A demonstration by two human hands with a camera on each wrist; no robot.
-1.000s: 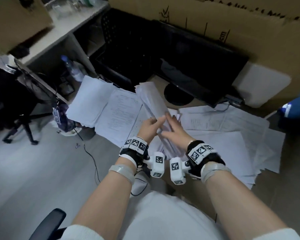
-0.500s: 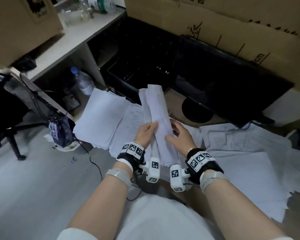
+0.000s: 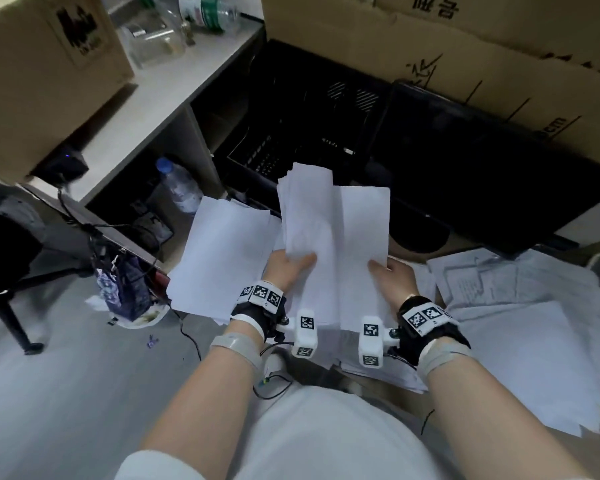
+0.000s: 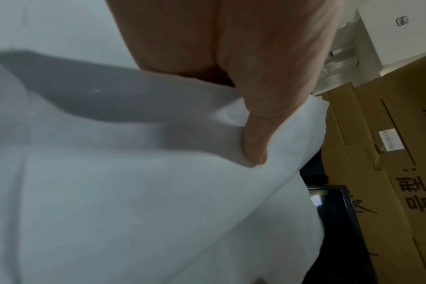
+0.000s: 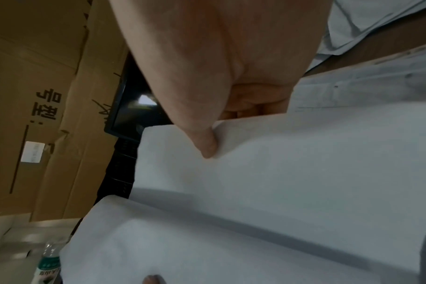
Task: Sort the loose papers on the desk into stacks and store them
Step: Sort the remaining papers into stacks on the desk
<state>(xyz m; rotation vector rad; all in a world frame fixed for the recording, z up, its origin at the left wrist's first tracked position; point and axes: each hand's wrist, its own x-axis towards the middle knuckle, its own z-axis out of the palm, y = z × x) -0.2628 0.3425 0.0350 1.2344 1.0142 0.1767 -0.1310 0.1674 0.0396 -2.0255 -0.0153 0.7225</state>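
- The cardboard box behind the desk carries black printed Chinese characters; in the left wrist view "号型:" reads along its side, next to a small white sticker whose digits are too blurred to read with certainty. In the head view the letters "cm" show near its lower edge.
- A second cardboard box stands on the pale shelf top at upper left, with a dark printed logo that I cannot read.
- The left hand grips the left half of the held bundle of papers, thumb on top and fingers underneath.
- The right hand pinches the right half of the same bundle, thumb pressed on the upper sheet.
- The bundle is held up above the desk between both hands, its two halves splayed apart like an open book.
- More loose papers lie spread over the desk at right, some with faint printed text; another white stack lies at left, overhanging the desk edge.
- A black monitor stands right behind the bundle, under the large box.
- A clear bottle with a green label lies on the shelf top; a blue-capped water bottle stands in the open compartment below.
- A patterned bag hangs at the desk edge.
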